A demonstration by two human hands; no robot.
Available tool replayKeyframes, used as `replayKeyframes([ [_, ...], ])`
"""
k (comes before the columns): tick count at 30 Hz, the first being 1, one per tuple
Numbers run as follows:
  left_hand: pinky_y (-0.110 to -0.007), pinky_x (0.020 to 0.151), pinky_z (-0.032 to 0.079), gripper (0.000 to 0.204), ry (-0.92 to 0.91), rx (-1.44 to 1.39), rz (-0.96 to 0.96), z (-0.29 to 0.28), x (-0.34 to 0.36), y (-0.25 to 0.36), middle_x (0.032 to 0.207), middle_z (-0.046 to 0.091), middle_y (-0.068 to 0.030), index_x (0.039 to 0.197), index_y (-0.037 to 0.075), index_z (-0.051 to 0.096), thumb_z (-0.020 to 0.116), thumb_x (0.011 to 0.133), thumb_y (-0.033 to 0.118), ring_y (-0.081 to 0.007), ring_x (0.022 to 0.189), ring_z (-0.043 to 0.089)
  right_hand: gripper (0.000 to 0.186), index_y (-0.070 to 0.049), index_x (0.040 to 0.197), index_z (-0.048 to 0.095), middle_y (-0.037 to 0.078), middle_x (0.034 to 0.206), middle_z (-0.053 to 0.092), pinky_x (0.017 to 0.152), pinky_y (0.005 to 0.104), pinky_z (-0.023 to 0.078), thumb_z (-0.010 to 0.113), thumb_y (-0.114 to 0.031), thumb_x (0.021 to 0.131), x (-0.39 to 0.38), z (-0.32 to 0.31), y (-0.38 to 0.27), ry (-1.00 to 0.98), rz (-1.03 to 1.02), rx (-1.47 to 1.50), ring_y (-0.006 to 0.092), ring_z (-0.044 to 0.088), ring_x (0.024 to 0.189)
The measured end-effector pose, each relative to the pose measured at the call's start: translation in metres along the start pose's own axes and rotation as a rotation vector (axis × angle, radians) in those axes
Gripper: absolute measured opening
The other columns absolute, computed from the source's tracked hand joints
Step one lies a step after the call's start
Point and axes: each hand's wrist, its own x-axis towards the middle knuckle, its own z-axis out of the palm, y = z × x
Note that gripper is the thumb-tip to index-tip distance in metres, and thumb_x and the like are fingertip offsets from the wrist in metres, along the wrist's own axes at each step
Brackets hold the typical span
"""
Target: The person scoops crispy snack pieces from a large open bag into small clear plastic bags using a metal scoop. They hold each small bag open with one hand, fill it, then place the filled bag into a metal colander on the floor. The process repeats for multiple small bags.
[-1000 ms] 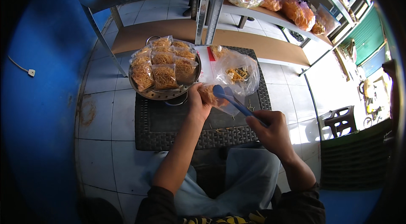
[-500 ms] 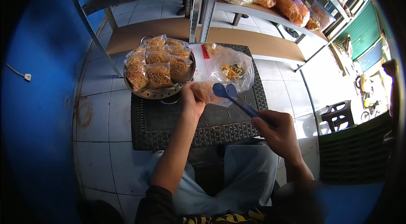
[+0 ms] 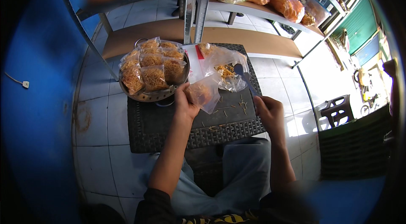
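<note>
My left hand (image 3: pixel 185 105) grips a small clear plastic bag (image 3: pixel 204 94) partly filled with thin orange-brown snack sticks; its mouth points right. In my right hand (image 3: pixel 270 112) is a pair of blue tongs (image 3: pixel 251 85) with spoon-shaped ends, held at the right edge of a large open plastic bag (image 3: pixel 223 58). Inside that bag lie loose snack sticks (image 3: pixel 225 71). To the left of my left hand stands a round metal strainer pan (image 3: pixel 149 96), heaped with several filled snack packets (image 3: pixel 153 77).
A black woven-edge table (image 3: pixel 169 118) carries everything, with loose snack sticks (image 3: pixel 242 104) scattered on its top. Behind it, metal shelves (image 3: pixel 253 41) hold large bags of orange snacks (image 3: pixel 287 6). A dark plastic chair (image 3: pixel 337 110) stands at the right.
The tongs have moved from the small bag's mouth to the large bag, up and right. My left hand still holds the small bag, now tilted downward. More crumbs show on the table.
</note>
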Motion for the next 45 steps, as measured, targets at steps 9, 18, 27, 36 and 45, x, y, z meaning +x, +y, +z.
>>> replayKeyframes([
  [9, -0.045, 0.079, 0.055, 0.044, -0.111, -0.041, -0.024, -0.011, 0.011, 0.001, 0.102, 0.061, -0.0204, 0.115, -0.006, 0.056, 0.047, 0.088, 0.027, -0.0368, 0.092, 0.063, 0.033, 0.001, 0.075, 0.063, 0.024, 0.065, 0.062, 0.062, 0.0513, 0.048, 0.063, -0.03, 0.088, 0.046, 0.076, 0.042, 0.099, -0.273, -0.559, 0.0431, 0.063, 0.066],
  [18, -0.047, 0.085, 0.054, 0.045, -0.231, -0.07, 0.049, -0.005, 0.014, -0.003, 0.105, 0.061, -0.0242, 0.115, -0.009, 0.053, 0.045, 0.092, 0.029, -0.0393, 0.099, 0.062, 0.036, 0.004, 0.098, 0.058, 0.026, 0.087, 0.065, 0.071, 0.0484, 0.053, 0.061, -0.031, 0.089, 0.056, 0.099, 0.053, 0.134, -0.206, -0.623, 0.0416, 0.066, 0.079],
  [27, -0.053, 0.096, 0.049, 0.055, -0.248, 0.033, -0.085, 0.011, 0.004, -0.01, 0.131, 0.054, -0.0238, 0.135, -0.007, 0.042, 0.035, 0.099, 0.033, -0.0387, 0.111, 0.059, 0.071, -0.009, 0.137, 0.05, 0.017, 0.133, 0.049, 0.104, 0.0465, 0.039, 0.078, -0.014, 0.072, 0.028, 0.062, 0.019, -0.084, -0.562, -0.21, 0.0372, 0.045, 0.126],
  [36, -0.058, 0.1, 0.04, 0.072, -0.314, 0.498, -0.034, 0.037, -0.017, -0.01, 0.125, 0.055, -0.0168, 0.138, 0.005, 0.043, 0.047, 0.093, 0.06, -0.0431, 0.122, 0.051, 0.02, 0.003, 0.101, 0.07, 0.015, 0.091, 0.072, 0.08, 0.0323, 0.051, 0.066, -0.01, 0.088, 0.09, 0.054, -0.031, -0.306, -0.402, 0.159, 0.0156, 0.068, 0.087],
  [45, -0.041, 0.108, 0.036, 0.078, -0.588, 1.237, 0.723, 0.039, -0.021, -0.011, 0.136, 0.048, -0.0168, 0.143, 0.003, 0.036, 0.077, 0.084, 0.032, -0.0236, 0.131, 0.044, 0.025, 0.005, 0.1, 0.07, 0.012, 0.085, 0.07, 0.079, 0.0303, 0.05, 0.06, -0.017, 0.095, 0.092, 0.042, -0.025, -0.45, -0.326, 0.301, 0.0155, 0.063, 0.082],
])
